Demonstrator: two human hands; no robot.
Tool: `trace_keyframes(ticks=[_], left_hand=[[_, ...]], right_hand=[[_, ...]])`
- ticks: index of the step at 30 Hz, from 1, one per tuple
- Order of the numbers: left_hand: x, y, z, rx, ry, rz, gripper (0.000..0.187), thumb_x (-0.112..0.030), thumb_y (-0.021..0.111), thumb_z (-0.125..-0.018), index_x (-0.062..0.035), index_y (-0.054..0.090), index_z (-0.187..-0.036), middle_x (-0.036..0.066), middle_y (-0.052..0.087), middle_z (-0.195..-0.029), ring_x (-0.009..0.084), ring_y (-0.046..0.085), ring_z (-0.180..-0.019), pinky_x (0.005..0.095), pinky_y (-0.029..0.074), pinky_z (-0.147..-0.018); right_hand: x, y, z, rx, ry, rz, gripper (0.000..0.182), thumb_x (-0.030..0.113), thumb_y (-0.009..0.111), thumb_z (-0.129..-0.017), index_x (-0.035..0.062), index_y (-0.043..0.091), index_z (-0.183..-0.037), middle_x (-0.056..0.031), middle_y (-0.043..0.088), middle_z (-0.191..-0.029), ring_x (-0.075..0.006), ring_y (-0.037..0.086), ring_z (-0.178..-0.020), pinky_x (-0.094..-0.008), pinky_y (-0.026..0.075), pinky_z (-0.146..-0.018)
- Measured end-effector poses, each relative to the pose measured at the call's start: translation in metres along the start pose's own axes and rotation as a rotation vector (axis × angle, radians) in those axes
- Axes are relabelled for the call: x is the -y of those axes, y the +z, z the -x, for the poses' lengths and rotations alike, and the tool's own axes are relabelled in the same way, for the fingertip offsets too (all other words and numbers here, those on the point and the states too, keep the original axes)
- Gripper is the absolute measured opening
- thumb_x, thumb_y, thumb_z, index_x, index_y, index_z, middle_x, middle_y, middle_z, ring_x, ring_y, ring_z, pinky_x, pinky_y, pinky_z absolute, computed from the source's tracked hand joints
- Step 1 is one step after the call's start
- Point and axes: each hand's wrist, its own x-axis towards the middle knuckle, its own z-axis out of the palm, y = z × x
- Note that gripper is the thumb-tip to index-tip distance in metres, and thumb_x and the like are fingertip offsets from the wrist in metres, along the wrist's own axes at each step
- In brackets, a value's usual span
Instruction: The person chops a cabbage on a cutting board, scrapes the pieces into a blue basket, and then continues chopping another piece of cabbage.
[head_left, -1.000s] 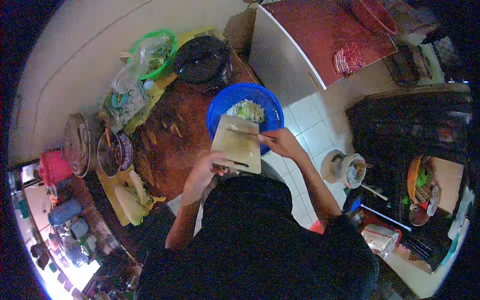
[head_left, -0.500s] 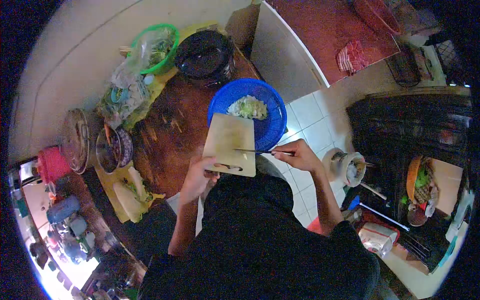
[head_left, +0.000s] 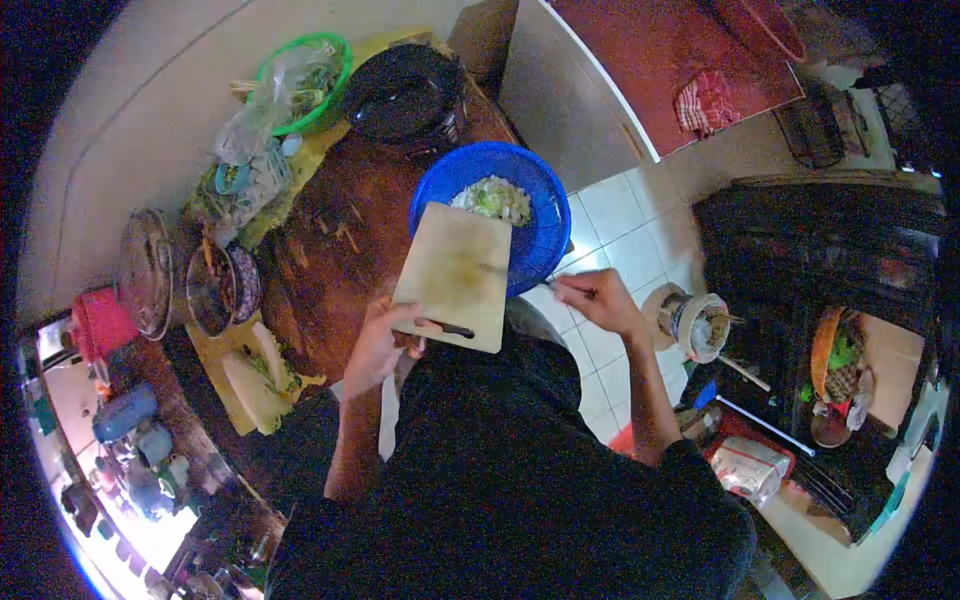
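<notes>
Rt hand (head_left: 598,300) w/ knife (head_left: 530,278) shifted up board (head_left: 455,275), over bowl (head_left: 540,215).

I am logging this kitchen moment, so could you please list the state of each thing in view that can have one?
Pale wooden cutting board: tilted, far edge over the bowl, nearly bare.
Blue plastic bowl: upright, holding chopped pale green vegetables.
Left hand: gripping the board's near edge.
Right hand: closed on a thin knife, blade against the board.
Black round pot: upright on the wooden counter.
Green plastic basket: filled with greens.
</notes>
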Motion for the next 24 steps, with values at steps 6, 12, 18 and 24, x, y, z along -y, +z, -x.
trace_keyframes(ticks=[6, 12, 18, 24], left_hand=[[-0.008, 0.009, 0.001, 0.003, 0.093, -0.022, 0.022, -0.025, 0.061, -0.087, -0.0045, 0.062, -0.096, 0.011, 0.067, -0.077, 0.0195, 0.066, -0.068, 0.0279, 0.045, -0.048], [-0.005, 0.003, -0.003, 0.087, 0.069, 0.065, 0.025, -0.02, 0.059, -0.088, 0.0021, 0.06, -0.099, 0.017, 0.068, -0.076, 0.0166, 0.056, -0.048, 0.0266, 0.043, -0.039], [-0.005, 0.002, 0.003, 0.009, 0.091, -0.014, 0.027, -0.026, 0.059, -0.087, -0.0004, 0.062, -0.093, 0.015, 0.067, -0.071, 0.0174, 0.054, -0.045, 0.0287, 0.039, -0.037], [0.002, -0.005, -0.007, 0.039, 0.097, -0.019, 0.028, -0.026, 0.058, -0.087, 0.0012, 0.061, -0.088, 0.017, 0.067, -0.072, 0.0185, 0.052, -0.042, 0.0291, 0.038, -0.036]], right_hand=[[0.009, 0.001, 0.0, -0.197, -0.066, -0.034, 0.025, 0.017, 0.071, -0.086, 0.0, 0.071, -0.105, -0.0113, 0.073, -0.088, -0.0099, 0.063, -0.073, -0.0257, 0.05, -0.065], [0.011, 0.005, -0.024, 0.022, -0.031, 0.072, 0.025, 0.017, 0.073, -0.085, 0.0007, 0.072, -0.104, -0.0112, 0.074, -0.09, -0.0105, 0.065, -0.075, -0.0269, 0.052, -0.067], [0.002, 0.002, -0.048, -0.223, 0.066, 0.072, 0.031, 0.023, 0.072, -0.086, -0.0021, 0.071, -0.104, -0.0142, 0.073, -0.088, -0.0121, 0.066, -0.077, -0.0281, 0.053, -0.068], [0.007, 0.025, -0.049, -0.141, -0.012, 0.021, 0.029, 0.029, 0.071, -0.086, 0.0026, 0.073, -0.099, -0.0171, 0.071, -0.079, -0.0234, 0.069, -0.068, -0.0336, 0.053, -0.064]])
